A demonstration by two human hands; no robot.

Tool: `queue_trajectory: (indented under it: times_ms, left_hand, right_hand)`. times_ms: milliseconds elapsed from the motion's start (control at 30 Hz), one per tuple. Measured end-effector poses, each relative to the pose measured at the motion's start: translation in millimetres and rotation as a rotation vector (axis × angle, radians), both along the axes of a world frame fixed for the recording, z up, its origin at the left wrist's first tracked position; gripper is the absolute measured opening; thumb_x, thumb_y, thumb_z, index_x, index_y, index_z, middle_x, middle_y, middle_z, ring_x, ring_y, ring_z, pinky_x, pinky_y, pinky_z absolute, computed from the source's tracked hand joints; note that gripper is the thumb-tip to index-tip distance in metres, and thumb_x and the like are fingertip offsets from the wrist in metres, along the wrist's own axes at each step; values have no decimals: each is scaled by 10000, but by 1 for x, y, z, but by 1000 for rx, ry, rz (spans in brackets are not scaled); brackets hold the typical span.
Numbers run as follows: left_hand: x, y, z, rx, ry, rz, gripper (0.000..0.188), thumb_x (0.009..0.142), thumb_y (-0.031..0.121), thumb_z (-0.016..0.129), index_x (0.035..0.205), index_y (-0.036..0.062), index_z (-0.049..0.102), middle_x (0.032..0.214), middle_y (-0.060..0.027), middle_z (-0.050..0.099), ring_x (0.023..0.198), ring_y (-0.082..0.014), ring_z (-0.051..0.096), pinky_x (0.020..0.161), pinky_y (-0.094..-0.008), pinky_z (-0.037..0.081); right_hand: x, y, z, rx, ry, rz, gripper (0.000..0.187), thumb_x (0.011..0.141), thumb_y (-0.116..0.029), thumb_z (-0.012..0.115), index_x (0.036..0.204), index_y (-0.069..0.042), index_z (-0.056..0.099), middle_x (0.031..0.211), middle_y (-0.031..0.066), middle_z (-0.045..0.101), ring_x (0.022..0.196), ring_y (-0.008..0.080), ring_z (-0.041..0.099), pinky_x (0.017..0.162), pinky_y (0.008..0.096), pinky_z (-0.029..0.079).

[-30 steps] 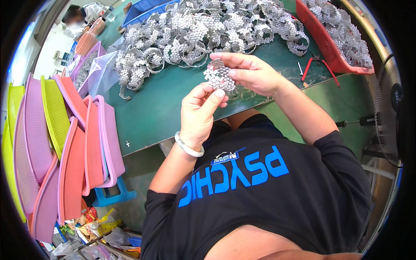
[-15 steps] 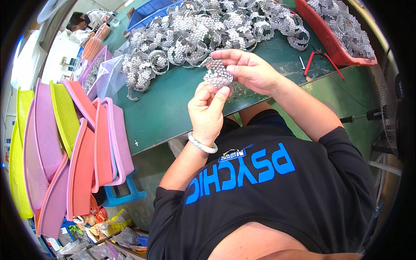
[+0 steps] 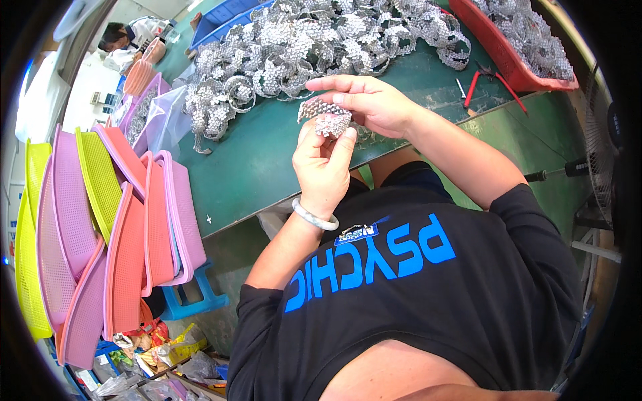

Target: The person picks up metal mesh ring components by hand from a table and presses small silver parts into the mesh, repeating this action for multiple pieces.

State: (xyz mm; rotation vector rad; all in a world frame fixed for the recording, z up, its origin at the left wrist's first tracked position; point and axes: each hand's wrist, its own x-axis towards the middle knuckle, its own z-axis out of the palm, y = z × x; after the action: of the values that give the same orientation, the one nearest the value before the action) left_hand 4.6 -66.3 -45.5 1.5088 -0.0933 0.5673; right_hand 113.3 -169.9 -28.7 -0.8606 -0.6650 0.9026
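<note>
My left hand (image 3: 321, 168), with a pale bangle at the wrist, pinches a curved silver band (image 3: 332, 124) with a bumpy, honeycomb-like surface between thumb and fingers. Close beside and above the band is my right hand (image 3: 379, 107), its fingers stretched out and the thumb apart from the band. Whether its lower fingers touch the band's edge is hidden. Behind both hands a large heap of similar silver bands (image 3: 301, 50) lies on the green table (image 3: 234, 177).
A red bin (image 3: 518, 79) of silver bands stands at the far right, near red-handled pliers (image 3: 475, 88). Stacked pink, purple and yellow-green baskets (image 3: 124, 267) fill the left side, above a blue stool (image 3: 194, 297). A fan (image 3: 600, 154) stands at right. Another person (image 3: 137, 33) sits at far left.
The silver band has turned in my left hand and now lies lower and flatter. My right hand has shifted slightly left, over the band.
</note>
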Motion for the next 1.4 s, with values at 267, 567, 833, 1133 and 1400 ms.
queue_trajectory:
  times_ms: [267,567,833,1133,1400]
  left_hand:
    - [2,3,-3,31,9,7,215,822,-35,548,1035,-10,537,936,-59,593,792,-105,577,714,-233,493]
    - [1,1,5,205,-58,79,215,813,-4,577,1027,-14,558,951,-41,555,806,-84,541,674,-196,452]
    - [-3,3,14,496,-57,195,219,781,16,612,1000,6,610,910,-67,559,743,-101,540,590,-200,448]
    - [-3,9,11,648,-130,284,212,752,6,629,963,17,630,879,-78,574,707,-140,545,591,-225,444]
    - [-4,10,11,722,-139,311,205,754,9,625,959,24,631,880,-88,575,730,-180,558,624,-261,454]
  right_hand:
    - [1,5,-7,-44,32,8,370,911,-143,433,1265,-39,408,1162,125,537,1014,166,548,880,308,442]
    - [3,12,-13,-22,86,23,357,905,-128,436,1247,-27,425,1134,133,545,996,178,558,857,309,463]
    - [1,19,-13,-47,153,31,342,905,-86,386,1237,-15,427,1145,156,540,1015,201,554,866,319,462]
    - [4,27,-21,68,167,101,332,906,-101,408,1222,-6,433,1162,172,531,1045,211,543,901,330,439]
    - [4,31,-23,81,178,115,327,908,-97,402,1220,-2,435,1162,172,530,1043,209,543,907,329,432]
